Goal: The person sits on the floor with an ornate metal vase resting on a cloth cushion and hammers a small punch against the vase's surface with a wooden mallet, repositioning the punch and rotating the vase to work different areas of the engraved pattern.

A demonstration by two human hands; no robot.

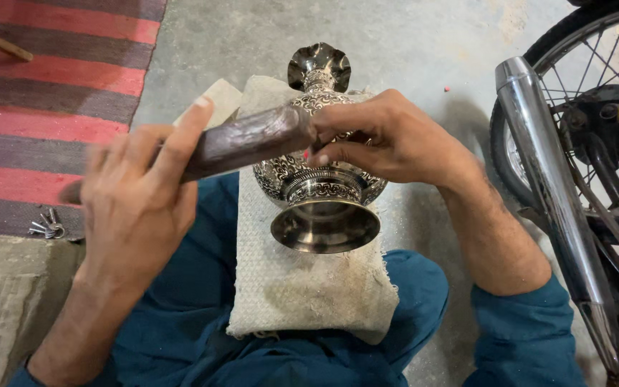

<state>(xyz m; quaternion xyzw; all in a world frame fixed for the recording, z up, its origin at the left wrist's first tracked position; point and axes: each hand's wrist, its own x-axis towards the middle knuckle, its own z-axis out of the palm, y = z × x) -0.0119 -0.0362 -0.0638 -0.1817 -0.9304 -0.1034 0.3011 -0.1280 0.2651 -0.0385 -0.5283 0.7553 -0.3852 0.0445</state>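
While left hand [134, 197] grips tool [248, 141], vase [322, 158] steadied

A whitish cloth pad [302, 287] on the lap carries the engraved metal vase [322, 183].

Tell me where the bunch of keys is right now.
In the head view, the bunch of keys lies low on the left, on the edge of the striped rug, just beside the left hand.

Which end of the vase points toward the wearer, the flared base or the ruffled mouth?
The flared base: its hollow round foot faces the camera over the cloth, while the ruffled mouth points away toward the concrete floor.
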